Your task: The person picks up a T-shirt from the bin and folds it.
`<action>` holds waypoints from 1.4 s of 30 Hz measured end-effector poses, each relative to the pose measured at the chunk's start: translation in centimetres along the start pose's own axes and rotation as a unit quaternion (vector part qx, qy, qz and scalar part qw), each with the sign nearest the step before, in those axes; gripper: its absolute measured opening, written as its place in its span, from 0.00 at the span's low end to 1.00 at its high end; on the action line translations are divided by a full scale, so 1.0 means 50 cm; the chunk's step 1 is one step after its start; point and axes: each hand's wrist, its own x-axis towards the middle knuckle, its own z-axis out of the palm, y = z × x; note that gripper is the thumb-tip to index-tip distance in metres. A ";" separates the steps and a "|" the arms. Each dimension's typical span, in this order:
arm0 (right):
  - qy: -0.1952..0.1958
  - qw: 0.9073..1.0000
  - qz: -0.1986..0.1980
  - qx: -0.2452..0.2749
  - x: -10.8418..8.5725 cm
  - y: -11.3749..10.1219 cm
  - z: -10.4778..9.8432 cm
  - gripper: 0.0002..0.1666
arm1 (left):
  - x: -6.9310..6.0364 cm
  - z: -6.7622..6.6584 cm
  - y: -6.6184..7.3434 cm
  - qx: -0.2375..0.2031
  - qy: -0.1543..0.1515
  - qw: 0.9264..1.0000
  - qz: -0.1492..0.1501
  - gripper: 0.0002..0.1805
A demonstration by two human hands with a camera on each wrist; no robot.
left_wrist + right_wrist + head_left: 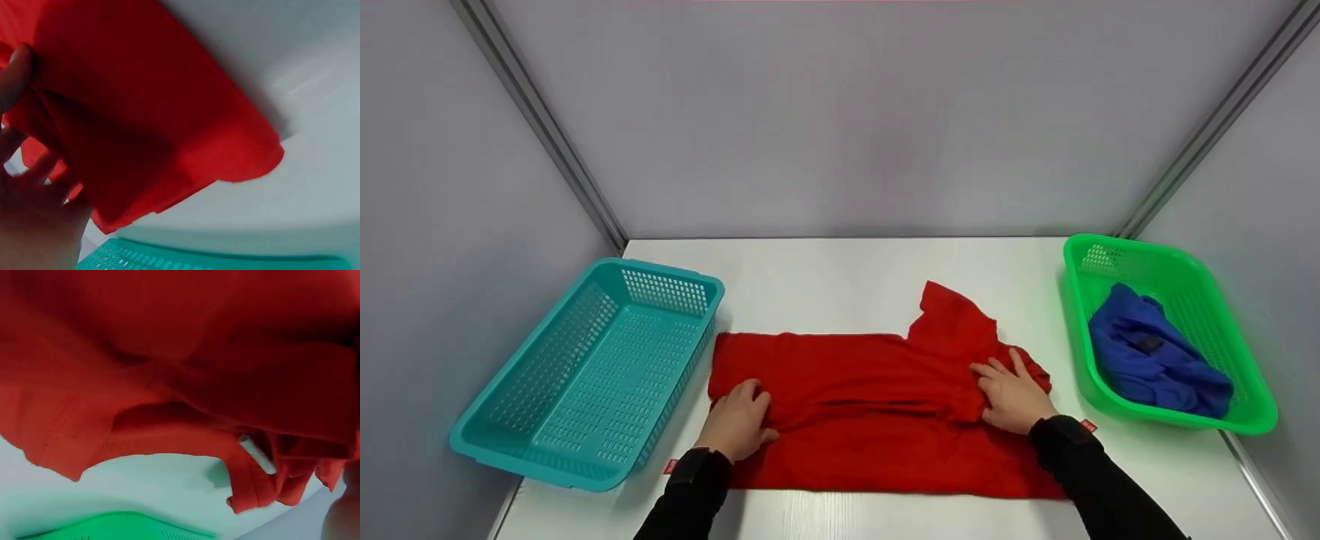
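Observation:
A red shirt [847, 450] lies spread across the white table, with a lengthwise crease along its middle and a sleeve [956, 319] sticking out towards the back. My left hand [735, 421] rests on its left end, thumb and fingers apart; in the left wrist view the thumb [17, 76] presses on the cloth beside a fold. Fingers spread, my right hand [1016, 394] touches the bunched fabric near the shirt's right end. The right wrist view shows a ribbed edge [129, 447] and a small white label [257, 454]; most of that hand is hidden there.
To the left stands a teal plastic basket [709, 300] with nothing in it. On the right, a green basket [1207, 289] holds a crumpled blue garment [1155, 356]. Grey panels [870, 120] enclose the table [825, 281] at the back and sides.

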 end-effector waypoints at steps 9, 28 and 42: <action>-0.037 0.993 0.110 0.024 0.008 -0.010 0.003 0.41 | 0.004 0.008 0.000 0.014 -0.026 0.999 -0.042 0.43; -0.031 0.949 0.224 0.219 0.035 0.018 -0.042 0.25 | 0.026 -0.006 -0.040 -0.157 0.071 0.967 -0.185 0.12; -0.087 0.918 0.316 0.224 0.075 0.020 -0.032 0.35 | 0.041 -0.018 -0.037 -0.124 0.012 0.969 -0.215 0.13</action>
